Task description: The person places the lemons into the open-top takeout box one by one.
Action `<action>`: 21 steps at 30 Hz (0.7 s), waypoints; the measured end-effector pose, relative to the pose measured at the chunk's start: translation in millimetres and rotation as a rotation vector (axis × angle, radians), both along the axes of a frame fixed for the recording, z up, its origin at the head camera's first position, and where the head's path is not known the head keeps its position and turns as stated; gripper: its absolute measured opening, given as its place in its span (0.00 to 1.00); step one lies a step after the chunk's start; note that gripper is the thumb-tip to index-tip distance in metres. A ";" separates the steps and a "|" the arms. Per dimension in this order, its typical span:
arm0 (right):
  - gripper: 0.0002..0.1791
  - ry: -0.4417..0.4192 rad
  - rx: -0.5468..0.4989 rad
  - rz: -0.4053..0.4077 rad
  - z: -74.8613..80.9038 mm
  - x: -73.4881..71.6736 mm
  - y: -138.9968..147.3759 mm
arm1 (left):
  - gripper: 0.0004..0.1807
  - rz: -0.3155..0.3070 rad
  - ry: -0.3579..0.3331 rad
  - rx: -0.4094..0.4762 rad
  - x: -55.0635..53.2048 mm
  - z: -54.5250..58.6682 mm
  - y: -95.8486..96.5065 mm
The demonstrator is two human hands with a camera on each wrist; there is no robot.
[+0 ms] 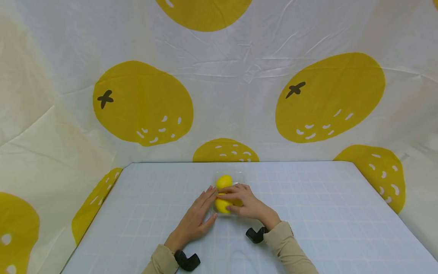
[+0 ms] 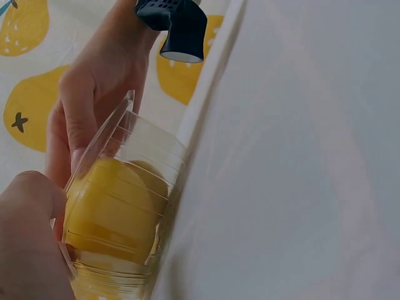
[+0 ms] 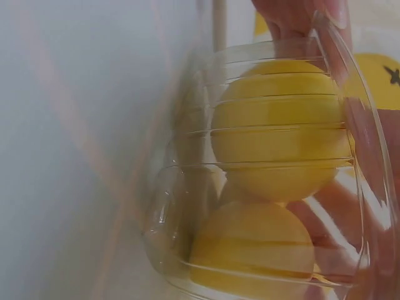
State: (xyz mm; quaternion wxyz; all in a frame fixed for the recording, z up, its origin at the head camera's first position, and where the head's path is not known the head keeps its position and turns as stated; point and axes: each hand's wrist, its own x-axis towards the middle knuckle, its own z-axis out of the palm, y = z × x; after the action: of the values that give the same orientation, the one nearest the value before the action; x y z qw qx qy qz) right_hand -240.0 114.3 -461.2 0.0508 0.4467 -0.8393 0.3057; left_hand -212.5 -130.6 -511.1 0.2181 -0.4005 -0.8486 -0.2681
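Note:
A clear plastic box with yellow lemons in it stands on the table. One lemon lies at its far end, another lemon at the near left, and more yellow shows under the right palm. My right hand reaches over the box from the right, thumb and fingers about the near lemon. Along the box's left side my left hand rests with fingers extended, its fingertips close to the right hand's. Through the ribbed wall in the right wrist view, an upper lemon and a lower lemon show.
A pale blue checked cloth covers the table. Behind it hangs a white curtain printed with big yellow fruit. Black wrist cameras sit on both wrists, the left camera and the right camera, low over the cloth.

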 end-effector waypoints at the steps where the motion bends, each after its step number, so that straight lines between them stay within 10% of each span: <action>1: 0.24 0.008 0.001 0.000 -0.4 0.0 0.2 | 0.33 -0.001 -0.002 0.000 0.0 0.2 0.0; 21: 0.25 -0.079 -0.001 -0.064 1.8 2.6 0.3 | 0.30 -0.007 -0.005 0.005 0.5 -0.6 -0.6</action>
State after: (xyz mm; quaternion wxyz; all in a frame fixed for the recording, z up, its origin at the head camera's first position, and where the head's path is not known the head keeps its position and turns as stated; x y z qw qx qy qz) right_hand -237.4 114.6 -459.5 0.0276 0.4071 -0.8543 0.3220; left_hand -212.0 -131.2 -511.8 0.2161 -0.4024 -0.8471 -0.2718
